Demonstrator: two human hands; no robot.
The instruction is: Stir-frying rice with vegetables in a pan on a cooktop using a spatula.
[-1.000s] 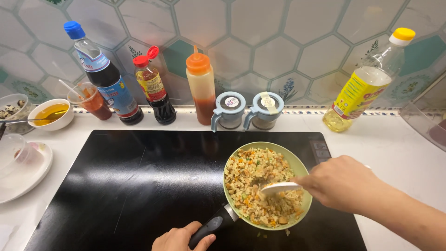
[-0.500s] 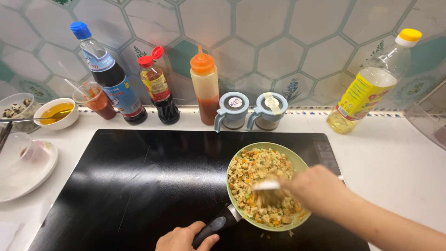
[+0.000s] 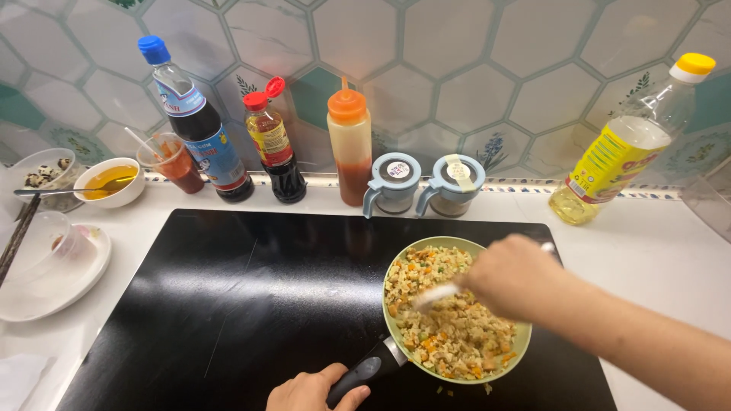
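The pan [image 3: 455, 312] of fried rice sits at the near right of the black cooktop [image 3: 228, 304], its handle [image 3: 364, 373] slanting down-left into the left hand [image 3: 312, 390], which grips it. The right hand [image 3: 512, 275], over the pan, is closed round a pale spatula [image 3: 435, 294] whose blade points left into the rice.

Home kitchen, cooking corner. Evidence: a black glass cooktop [image 3: 251, 304] set flush into a white bench [image 3: 655, 243]; a backsplash of pale hexagonal tiles [image 3: 457, 46] with green and floral accents. Along the wall stand a dark sauce bottle with blue cap [image 3: 194, 122], a smaller red-capped sauce bottle [image 3: 274, 144], an orange squeeze bottle [image 3: 350, 148], two lidded condiment jars [image 3: 422, 186] and a yellow-capped oil bottle [image 3: 617, 164]. A green pan [image 3: 525, 335] of fried rice [image 3: 449, 327] sits on the cooktop. Small bowls [image 3: 110, 183] and a white plate [image 3: 53, 293] occupy the left.
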